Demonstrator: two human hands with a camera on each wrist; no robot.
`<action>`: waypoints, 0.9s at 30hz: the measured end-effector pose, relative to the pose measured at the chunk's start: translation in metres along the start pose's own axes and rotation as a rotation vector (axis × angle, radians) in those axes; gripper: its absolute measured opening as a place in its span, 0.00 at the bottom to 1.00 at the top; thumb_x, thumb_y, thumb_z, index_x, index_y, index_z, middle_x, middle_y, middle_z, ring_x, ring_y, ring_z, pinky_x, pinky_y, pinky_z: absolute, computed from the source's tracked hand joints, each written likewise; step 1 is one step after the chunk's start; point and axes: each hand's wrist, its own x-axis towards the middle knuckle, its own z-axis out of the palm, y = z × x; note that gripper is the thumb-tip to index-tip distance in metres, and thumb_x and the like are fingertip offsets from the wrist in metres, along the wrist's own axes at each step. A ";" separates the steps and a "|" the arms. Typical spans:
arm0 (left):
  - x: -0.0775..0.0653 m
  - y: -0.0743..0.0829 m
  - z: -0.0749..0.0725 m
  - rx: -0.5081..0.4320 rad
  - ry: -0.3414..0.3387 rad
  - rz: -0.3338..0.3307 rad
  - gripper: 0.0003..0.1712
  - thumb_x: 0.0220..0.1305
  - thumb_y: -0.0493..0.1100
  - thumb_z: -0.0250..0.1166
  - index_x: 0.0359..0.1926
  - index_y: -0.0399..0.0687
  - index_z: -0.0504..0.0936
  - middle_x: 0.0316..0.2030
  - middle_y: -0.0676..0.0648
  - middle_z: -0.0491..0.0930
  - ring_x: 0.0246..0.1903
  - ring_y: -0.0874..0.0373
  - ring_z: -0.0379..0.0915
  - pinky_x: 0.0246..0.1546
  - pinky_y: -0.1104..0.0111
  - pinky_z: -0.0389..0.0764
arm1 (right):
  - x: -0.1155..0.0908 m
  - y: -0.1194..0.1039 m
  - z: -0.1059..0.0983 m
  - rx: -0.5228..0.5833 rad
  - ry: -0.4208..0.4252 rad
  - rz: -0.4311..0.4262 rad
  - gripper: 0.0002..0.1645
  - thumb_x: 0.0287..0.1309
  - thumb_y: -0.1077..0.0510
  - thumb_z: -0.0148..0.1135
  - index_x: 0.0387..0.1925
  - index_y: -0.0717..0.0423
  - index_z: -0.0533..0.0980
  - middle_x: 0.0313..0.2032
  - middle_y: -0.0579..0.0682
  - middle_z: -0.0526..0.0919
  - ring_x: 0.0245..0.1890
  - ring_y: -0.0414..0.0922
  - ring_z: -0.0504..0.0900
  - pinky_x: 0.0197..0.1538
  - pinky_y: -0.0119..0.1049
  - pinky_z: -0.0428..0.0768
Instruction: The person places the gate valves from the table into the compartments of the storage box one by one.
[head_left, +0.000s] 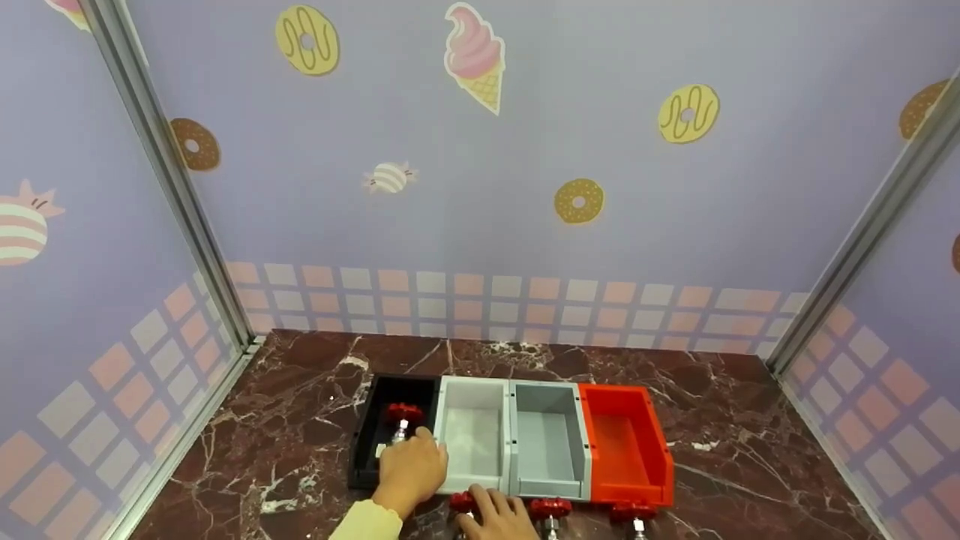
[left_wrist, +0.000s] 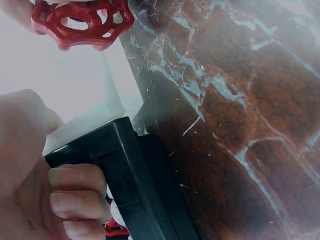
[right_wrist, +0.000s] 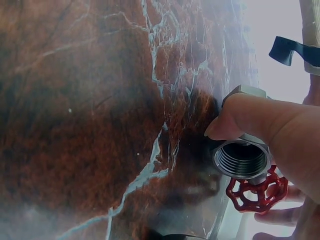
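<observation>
My left hand (head_left: 412, 469) reaches over the front of the black bin (head_left: 358, 457), fingers curled round the body of a metal valve with a red handwheel (head_left: 405, 412). Much of that valve hides behind the hand. In the left wrist view its fingertips (left_wrist: 67, 201) are bent inside the bin's front wall. Before the white bin (head_left: 471, 480), my right hand (head_left: 501, 517) grips a second valve (head_left: 463, 501). The right wrist view shows the thumb on this valve's steel body (right_wrist: 242, 157), its threaded opening facing the camera and its red handwheel (right_wrist: 257, 192) below.
A grey bin (head_left: 551, 489) and an orange-red bin (head_left: 630, 491) continue the row rightward. Two more red-wheeled valves, one (head_left: 551, 509) before the grey bin and another (head_left: 634, 514) before the orange-red one, lie on the marbled tabletop (head_left: 300, 420). Patterned walls enclose the table.
</observation>
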 end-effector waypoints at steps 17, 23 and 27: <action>-0.001 0.000 0.001 -0.005 0.018 -0.008 0.19 0.60 0.54 0.53 0.30 0.40 0.72 0.20 0.41 0.77 0.20 0.44 0.75 0.21 0.52 0.71 | 0.000 0.007 -0.009 0.046 -0.039 0.021 0.28 0.56 0.26 0.35 0.42 0.35 0.72 0.53 0.50 0.70 0.45 0.48 0.74 0.36 0.44 0.72; -0.001 -0.001 0.002 -0.015 0.047 -0.010 0.19 0.59 0.54 0.54 0.28 0.41 0.72 0.20 0.40 0.78 0.20 0.44 0.75 0.21 0.52 0.71 | 0.001 0.009 -0.014 0.051 -0.034 0.008 0.30 0.55 0.25 0.36 0.44 0.37 0.72 0.53 0.50 0.70 0.46 0.48 0.74 0.37 0.44 0.72; -0.001 -0.001 0.002 -0.011 0.036 -0.011 0.19 0.59 0.54 0.53 0.29 0.40 0.72 0.20 0.40 0.78 0.21 0.44 0.76 0.22 0.51 0.71 | 0.002 0.011 -0.013 0.037 0.017 -0.020 0.27 0.55 0.27 0.40 0.43 0.38 0.72 0.52 0.51 0.71 0.44 0.49 0.75 0.37 0.44 0.74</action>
